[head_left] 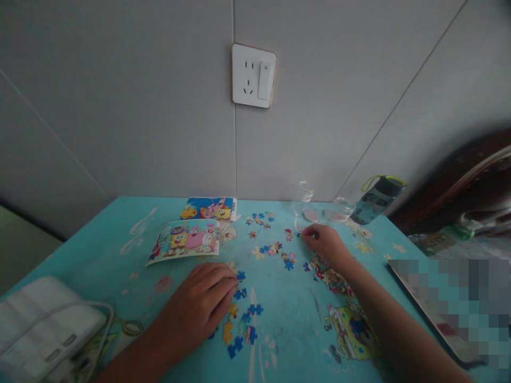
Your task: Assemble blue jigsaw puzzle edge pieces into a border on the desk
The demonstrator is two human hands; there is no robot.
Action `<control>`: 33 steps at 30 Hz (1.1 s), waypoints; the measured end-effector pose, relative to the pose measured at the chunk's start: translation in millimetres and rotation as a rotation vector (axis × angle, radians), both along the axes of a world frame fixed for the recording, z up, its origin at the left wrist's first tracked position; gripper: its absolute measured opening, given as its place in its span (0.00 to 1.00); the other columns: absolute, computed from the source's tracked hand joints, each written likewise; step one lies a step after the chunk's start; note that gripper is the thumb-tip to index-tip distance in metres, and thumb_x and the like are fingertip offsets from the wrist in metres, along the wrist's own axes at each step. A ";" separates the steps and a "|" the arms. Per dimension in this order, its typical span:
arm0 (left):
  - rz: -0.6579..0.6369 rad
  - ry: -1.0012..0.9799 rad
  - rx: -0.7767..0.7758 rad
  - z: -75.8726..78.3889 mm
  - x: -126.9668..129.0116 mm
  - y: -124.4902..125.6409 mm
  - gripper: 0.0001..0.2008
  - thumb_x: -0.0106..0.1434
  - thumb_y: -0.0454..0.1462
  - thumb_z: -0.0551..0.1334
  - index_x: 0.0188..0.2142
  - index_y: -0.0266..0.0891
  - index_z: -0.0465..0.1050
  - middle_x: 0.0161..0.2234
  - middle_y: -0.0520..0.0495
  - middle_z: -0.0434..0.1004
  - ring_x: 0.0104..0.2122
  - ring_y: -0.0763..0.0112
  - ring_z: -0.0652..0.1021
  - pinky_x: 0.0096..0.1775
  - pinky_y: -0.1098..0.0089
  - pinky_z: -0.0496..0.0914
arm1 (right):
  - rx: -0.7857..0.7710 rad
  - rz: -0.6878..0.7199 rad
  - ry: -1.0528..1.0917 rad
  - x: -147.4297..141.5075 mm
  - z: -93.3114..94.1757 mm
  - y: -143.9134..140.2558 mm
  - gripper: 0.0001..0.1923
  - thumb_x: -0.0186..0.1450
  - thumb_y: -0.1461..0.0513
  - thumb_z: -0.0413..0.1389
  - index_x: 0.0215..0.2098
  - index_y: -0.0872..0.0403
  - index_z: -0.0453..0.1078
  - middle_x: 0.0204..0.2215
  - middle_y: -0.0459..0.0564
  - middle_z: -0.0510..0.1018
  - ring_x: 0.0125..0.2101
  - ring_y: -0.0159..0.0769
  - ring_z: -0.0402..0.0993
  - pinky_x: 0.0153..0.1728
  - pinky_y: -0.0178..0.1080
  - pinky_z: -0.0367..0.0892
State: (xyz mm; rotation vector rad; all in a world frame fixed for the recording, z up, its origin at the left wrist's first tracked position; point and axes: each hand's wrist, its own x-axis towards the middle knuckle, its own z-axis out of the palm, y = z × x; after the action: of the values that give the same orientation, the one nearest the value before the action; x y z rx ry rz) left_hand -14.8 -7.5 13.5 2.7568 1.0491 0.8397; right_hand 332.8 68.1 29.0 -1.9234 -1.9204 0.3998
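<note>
Two hands work among loose puzzle pieces on a turquoise table.

The left hand (202, 306) lies palm down, fingers close together and flat, with their tips resting on a cluster of blue and yellow pieces (239, 322) that spreads out from under the fingertips towards the near edge. The right hand (325, 242) reaches further out, fingers curled and bunched, with the tips pinching at a small piece (299, 234) at their far-left end; whether the piece is lifted off the table (279, 319) I cannot tell. More pieces (275, 248) lie scattered between the two hands and just left of the right hand. A picture card (186, 240) lies beyond the left hand, well apart from it, and a bottle (375, 201) stands by the wall (120, 106), beyond the right hand.
</note>
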 end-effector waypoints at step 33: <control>-0.097 0.077 0.063 -20.5 -1.4 -7.3 0.17 0.66 0.37 0.60 0.55 0.49 0.73 0.53 0.50 0.75 0.54 0.63 0.73 0.57 0.62 0.66 | 0.112 0.039 -0.076 45.0 -12.9 -51.8 0.09 0.66 0.58 0.59 0.44 0.48 0.79 0.38 0.50 0.80 0.38 0.39 0.74 0.40 0.39 0.66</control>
State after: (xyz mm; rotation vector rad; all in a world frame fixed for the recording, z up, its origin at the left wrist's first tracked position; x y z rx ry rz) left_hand -16.3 -14.7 -7.0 2.8876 0.9062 0.7719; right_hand 377.7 16.4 16.0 -1.8568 -1.9866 0.2284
